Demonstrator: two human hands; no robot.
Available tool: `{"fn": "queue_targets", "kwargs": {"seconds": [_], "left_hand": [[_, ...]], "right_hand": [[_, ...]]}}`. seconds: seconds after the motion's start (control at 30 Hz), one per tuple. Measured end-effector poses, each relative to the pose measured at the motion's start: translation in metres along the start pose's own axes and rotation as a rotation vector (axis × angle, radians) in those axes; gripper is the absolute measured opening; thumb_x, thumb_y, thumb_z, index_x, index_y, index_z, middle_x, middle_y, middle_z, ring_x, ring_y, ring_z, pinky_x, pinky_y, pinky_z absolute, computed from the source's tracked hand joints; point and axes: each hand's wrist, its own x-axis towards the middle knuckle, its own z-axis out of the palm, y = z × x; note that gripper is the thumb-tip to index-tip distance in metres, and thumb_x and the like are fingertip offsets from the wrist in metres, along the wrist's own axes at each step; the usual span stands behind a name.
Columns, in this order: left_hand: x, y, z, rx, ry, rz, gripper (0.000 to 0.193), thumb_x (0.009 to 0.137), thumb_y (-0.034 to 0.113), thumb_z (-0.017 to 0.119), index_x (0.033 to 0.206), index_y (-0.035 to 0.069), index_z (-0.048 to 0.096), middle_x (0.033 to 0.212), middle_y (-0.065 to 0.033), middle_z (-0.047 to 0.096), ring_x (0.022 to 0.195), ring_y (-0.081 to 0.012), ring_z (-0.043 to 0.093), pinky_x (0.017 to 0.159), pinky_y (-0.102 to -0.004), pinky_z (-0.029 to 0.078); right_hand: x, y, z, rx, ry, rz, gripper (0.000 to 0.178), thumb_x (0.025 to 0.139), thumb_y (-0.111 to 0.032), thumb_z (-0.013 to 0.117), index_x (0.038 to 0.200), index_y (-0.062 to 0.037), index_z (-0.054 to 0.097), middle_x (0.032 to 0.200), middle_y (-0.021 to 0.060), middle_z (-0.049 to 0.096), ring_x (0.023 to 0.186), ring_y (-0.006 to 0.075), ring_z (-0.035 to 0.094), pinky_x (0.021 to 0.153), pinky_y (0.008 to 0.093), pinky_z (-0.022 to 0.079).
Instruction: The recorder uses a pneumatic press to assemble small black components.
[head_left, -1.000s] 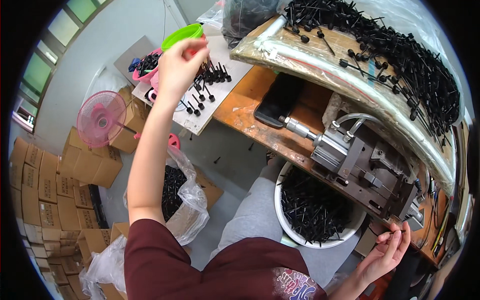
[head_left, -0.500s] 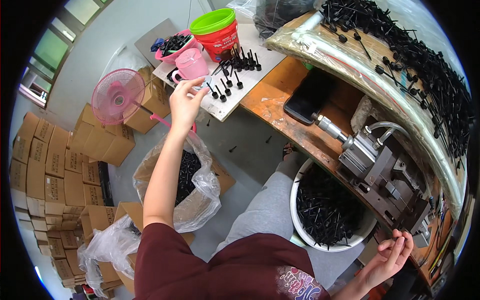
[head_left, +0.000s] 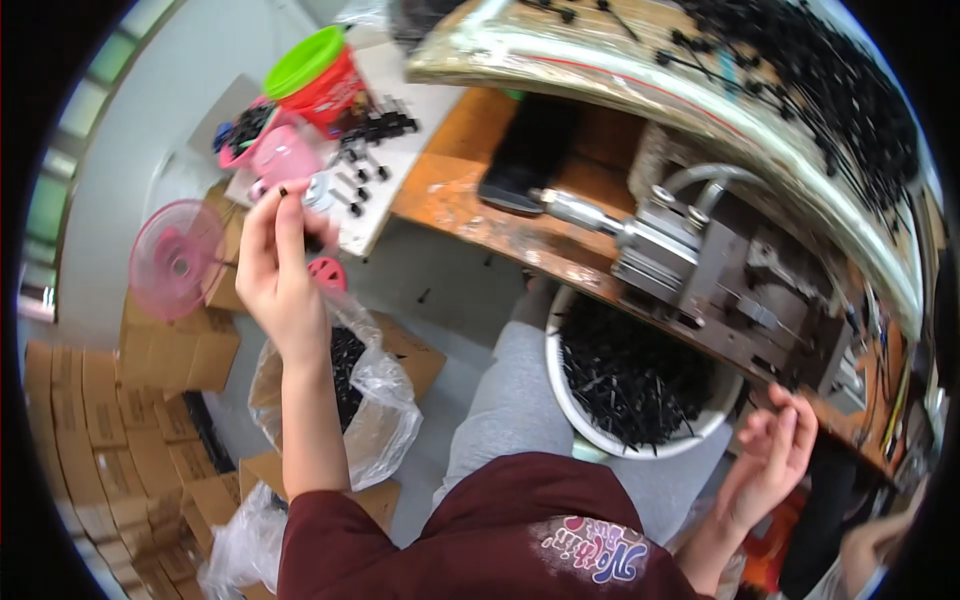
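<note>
My left hand point(head_left: 280, 265) is raised near the corner of the white table, its thumb and forefinger pinched on a small black piece point(head_left: 284, 192); most of that piece is hidden. Beyond the hand, several black pins with round heads point(head_left: 360, 185) stand on the white tabletop. At the right, my right hand point(head_left: 775, 450) is beside the end of a metal clamping machine point(head_left: 665, 255) on the wooden bench. Its thumb and forefinger come together, the other fingers are curled; what is in the pinch is too small to make out.
Below the bench, a white tub point(head_left: 560, 400) of black pins stands by my legs. Beside the red bucket point(head_left: 325, 95) is a pink cup point(head_left: 285, 155). A dark phone point(head_left: 530, 150) lies on the bench. Cartons point(head_left: 90, 450), a pink fan point(head_left: 178, 262) and a plastic-lined box point(head_left: 390, 400) are at left.
The view has swung right, so the scene shifts left. My left hand has drawn back from the standing pins, with a black piece in its pinch. My right hand stays by the machine's end.
</note>
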Motion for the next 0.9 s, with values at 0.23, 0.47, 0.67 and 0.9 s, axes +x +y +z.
{"fn": "queue_targets", "kwargs": {"seconds": [0.23,0.47,0.67,0.9], "left_hand": [[-0.089,0.063,0.076,-0.498,-0.857,-0.530,0.045,0.097,0.003,0.046,0.140,-0.004,0.037,0.111,-0.0070,0.044,0.085,-0.0107,0.048,0.077,-0.0220,0.043],[-0.132,0.083,0.112,-0.403,-1.137,-0.246,0.035,0.079,-0.007,0.070,0.114,-0.006,0.067,0.113,-0.0217,0.065,0.087,-0.0297,0.071,0.077,-0.0332,0.059],[-0.145,0.075,0.124,-0.334,-1.134,0.271,0.034,0.062,0.007,0.083,0.095,-0.001,0.074,0.107,-0.0168,0.070,0.084,-0.0232,0.070,0.070,-0.0301,0.058],[-0.149,0.074,0.128,-0.286,-1.138,0.415,0.031,0.059,0.008,0.083,0.088,-0.001,0.075,0.108,-0.0157,0.070,0.083,-0.0235,0.070,0.067,-0.0301,0.058]], "right_hand": [[0.009,0.002,0.012,0.101,-0.237,0.189,0.017,0.097,-0.008,0.057,0.106,0.0055,0.060,0.088,0.0177,0.068,0.059,0.0138,0.061,0.055,0.0232,0.049],[0.015,0.002,0.005,0.226,-0.291,0.326,0.016,0.100,-0.012,0.052,0.098,0.0033,0.056,0.080,0.0195,0.068,0.051,0.0170,0.063,0.048,0.0244,0.050],[0.017,0.000,0.002,0.350,-0.376,0.371,0.018,0.102,-0.016,0.048,0.097,0.0007,0.054,0.078,0.0196,0.067,0.049,0.0179,0.063,0.046,0.0252,0.051],[0.020,-0.001,-0.003,0.312,-0.392,0.359,0.019,0.102,-0.018,0.049,0.098,-0.0005,0.054,0.076,0.0189,0.068,0.049,0.0158,0.063,0.046,0.0233,0.050]]}}
